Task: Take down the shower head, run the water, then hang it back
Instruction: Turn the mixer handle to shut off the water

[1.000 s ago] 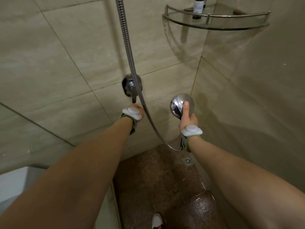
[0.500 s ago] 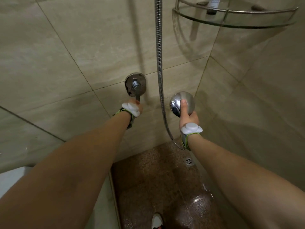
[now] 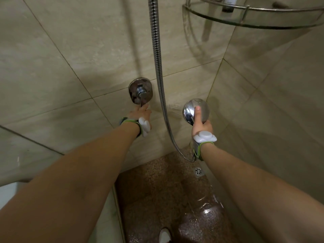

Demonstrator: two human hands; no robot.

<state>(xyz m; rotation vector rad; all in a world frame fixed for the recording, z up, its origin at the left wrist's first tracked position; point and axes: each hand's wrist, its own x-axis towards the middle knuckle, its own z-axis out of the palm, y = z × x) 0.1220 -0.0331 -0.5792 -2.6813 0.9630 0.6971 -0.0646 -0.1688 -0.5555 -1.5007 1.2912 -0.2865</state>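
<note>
My right hand (image 3: 201, 124) grips the chrome shower head (image 3: 201, 106) by its handle, thumb laid up its back, face turned toward the wall near the corner. Its ribbed metal hose (image 3: 156, 50) drops from above, curves down and loops up under my right wrist. My left hand (image 3: 142, 112) reaches to the lever of the round chrome tap (image 3: 140, 90) on the tiled wall; its fingers touch the lever's lower end from below. A faint spray shows on the tile left of the head.
A glass corner shelf (image 3: 254, 18) with a metal rail holds a dark bottle (image 3: 228, 4) at the top right. The brown speckled floor (image 3: 157, 199) is wet, with a drain (image 3: 198, 171) by the right wall. A white shoe (image 3: 164, 235) shows at the bottom.
The view has swung left and up slightly, so the hose now hangs right of the tap. My left hand has opened out under the lever. The shower head stays held in place.
</note>
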